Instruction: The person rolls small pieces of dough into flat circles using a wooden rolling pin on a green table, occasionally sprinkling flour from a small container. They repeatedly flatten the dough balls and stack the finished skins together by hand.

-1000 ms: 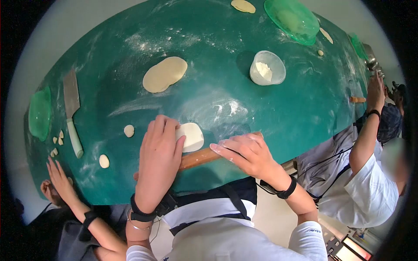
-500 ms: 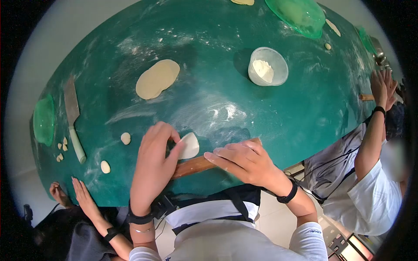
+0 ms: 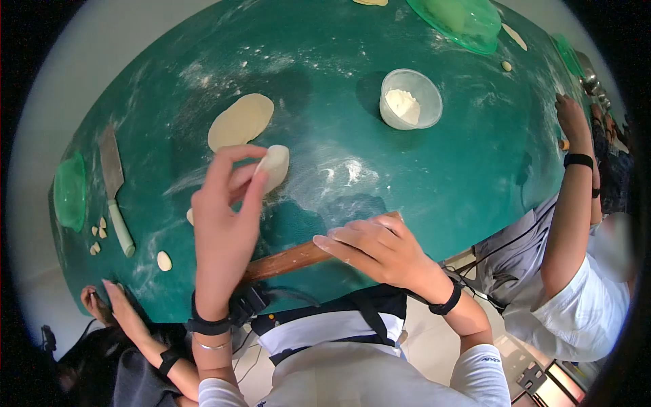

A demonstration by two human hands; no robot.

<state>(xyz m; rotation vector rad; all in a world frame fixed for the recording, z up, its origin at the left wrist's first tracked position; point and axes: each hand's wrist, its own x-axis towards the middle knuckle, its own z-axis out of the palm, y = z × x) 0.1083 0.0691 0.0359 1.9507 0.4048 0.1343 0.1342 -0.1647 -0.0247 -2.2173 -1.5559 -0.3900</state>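
Note:
Between the thumb and fingers of my left hand (image 3: 227, 210) is a small dough wrapper (image 3: 276, 168), lifted off the green table (image 3: 434, 176). It hangs just below two overlapping flat dough wrappers (image 3: 241, 122) lying on the table. My right hand (image 3: 376, 249) rests closed over a wooden rolling pin (image 3: 288, 261), whose left end passes behind my left wrist. A round dough piece (image 3: 164, 260) lies to the left, and another dough piece (image 3: 190, 216) is mostly hidden by my left hand.
A plastic bowl of flour (image 3: 411, 100) stands right of centre. At left are a cleaver (image 3: 112, 163), a green plastic bowl (image 3: 70, 191) and several small dough bits (image 3: 99, 231). A larger green bowl (image 3: 464, 24) sits at the far edge. Other people's hands (image 3: 112, 305) work at both sides.
My left hand has raised the dough wrapper from beside the rolling pin and carried it up toward the stacked wrappers. My right hand stays on the pin. The person at right has moved an arm.

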